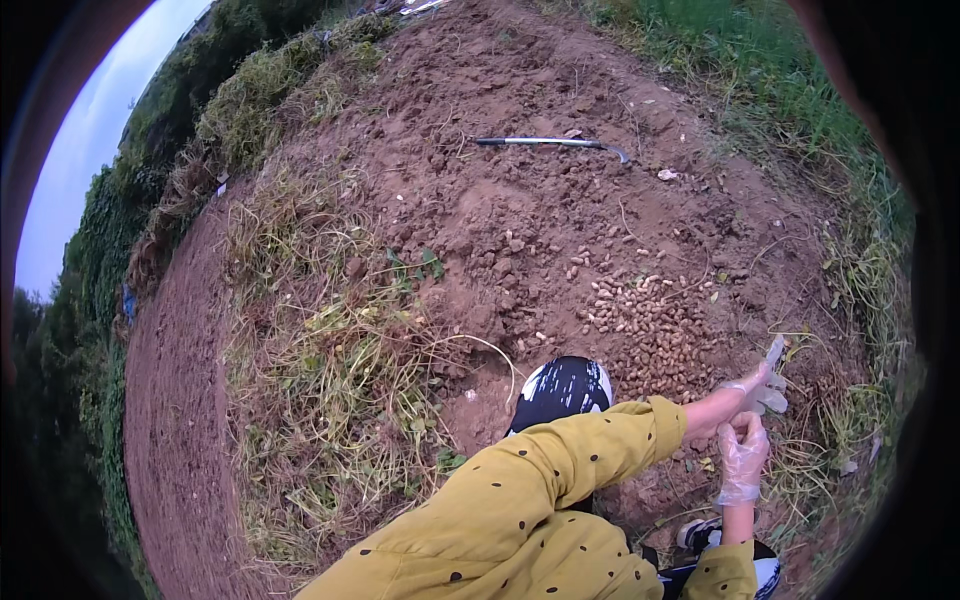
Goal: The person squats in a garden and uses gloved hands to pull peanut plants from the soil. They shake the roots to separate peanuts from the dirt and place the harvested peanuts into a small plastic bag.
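My left hand reaches out at the right, in a clear plastic glove with its fingers apart and nothing in them. Below it, my right hand wears a similar clear glove. Its thumb and fingers are bent together on the left glove's cuff at the left wrist; the exact contact is partly hidden. Just left of both hands, a pile of unshelled peanuts lies on the soil, with several loose pods around its far edge.
A sickle with a dark-ended handle lies on the loose reddish soil. Pulled peanut plants form a heap at the left. My left knee is near the pile. Green grass borders the plot on the right.
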`<state>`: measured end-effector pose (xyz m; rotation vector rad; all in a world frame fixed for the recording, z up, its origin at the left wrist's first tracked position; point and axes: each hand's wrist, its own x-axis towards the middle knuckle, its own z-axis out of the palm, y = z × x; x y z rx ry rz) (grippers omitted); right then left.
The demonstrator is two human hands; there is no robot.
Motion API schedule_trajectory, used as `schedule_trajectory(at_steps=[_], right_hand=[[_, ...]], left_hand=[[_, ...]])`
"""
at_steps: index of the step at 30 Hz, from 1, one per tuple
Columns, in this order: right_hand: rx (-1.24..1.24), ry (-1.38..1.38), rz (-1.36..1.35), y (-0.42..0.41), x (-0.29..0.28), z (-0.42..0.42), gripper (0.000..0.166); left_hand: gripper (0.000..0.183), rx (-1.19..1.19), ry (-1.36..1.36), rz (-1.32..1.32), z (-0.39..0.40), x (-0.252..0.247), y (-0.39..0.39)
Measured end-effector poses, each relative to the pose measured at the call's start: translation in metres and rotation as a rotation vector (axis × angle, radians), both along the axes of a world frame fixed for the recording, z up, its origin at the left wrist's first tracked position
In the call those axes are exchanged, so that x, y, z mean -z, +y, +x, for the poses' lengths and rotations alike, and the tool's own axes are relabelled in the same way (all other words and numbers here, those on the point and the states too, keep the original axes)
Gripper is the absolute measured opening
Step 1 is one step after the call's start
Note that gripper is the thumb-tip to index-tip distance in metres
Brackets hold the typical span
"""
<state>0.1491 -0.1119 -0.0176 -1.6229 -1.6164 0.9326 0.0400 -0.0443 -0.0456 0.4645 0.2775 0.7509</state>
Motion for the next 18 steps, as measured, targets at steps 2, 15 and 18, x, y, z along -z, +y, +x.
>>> schedule_trajectory(at_steps=[2,15,18], right_hand=[[0.037,-0.081,0.056,-0.001,0.006,-0.002,0.013],[-0.064,0.234,-0.007,0.009,0.012,0.002,0.014],[-0.026,0.377,-0.083,0.007,0.019,0.004,0.014]], left_hand=[[0.062,-0.129,0.006,0.027,0.003,0.003,-0.003],[0.055,-0.351,0.033,0.305,-0.023,-0.032,0.014],[0.052,-0.463,-0.021,0.309,-0.02,-0.04,0.005]])
